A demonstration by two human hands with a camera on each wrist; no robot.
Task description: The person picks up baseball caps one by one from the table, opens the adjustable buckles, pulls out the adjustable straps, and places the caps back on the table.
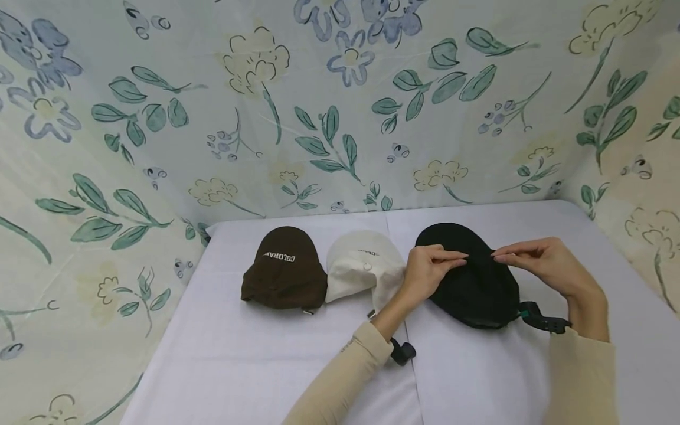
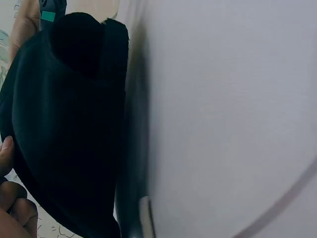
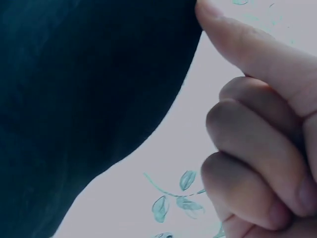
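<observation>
A black cap (image 1: 473, 289) is at the right of the row on the white-covered table, its back opening and strap showing in the left wrist view. My left hand (image 1: 429, 270) pinches the cloth of its crown from the left. From the right, my right hand (image 1: 552, 268) pinches the crown a short way across from the left fingertips. In the right wrist view the right thumb (image 3: 237, 42) lies at the edge of the dark cloth (image 3: 99, 99), with the other fingers curled below. The left thumb (image 2: 7, 148) touches the cap's edge in the left wrist view.
A brown cap (image 1: 287, 271) with white lettering sits at the left on the white tablecloth (image 1: 255, 366). Between it and the black cap is a white cap (image 1: 361, 260), partly behind the left hand. A floral curtain (image 1: 329, 106) hangs behind and at both sides.
</observation>
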